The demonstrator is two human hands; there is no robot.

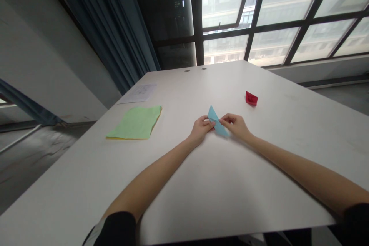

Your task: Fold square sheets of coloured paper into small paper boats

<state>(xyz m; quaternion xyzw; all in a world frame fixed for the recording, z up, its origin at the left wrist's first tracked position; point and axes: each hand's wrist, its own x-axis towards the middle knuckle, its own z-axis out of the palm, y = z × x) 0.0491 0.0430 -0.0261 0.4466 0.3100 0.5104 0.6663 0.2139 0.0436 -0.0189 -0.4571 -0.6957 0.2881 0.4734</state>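
Note:
A folded piece of blue paper (216,120) with a pointed top lies on the white table (201,184), held between both of my hands. My left hand (201,128) pinches its left side with closed fingers. My right hand (236,125) pinches its right side, fingers curled over the paper. A small red folded paper boat (251,98) sits on the table beyond my right hand, apart from it.
A stack of green paper sheets (136,123) with a yellow edge beneath lies at the left. A white printed sheet (140,93) lies farther back left. Dark curtains (115,27) and large windows (273,15) stand behind the table's far edge.

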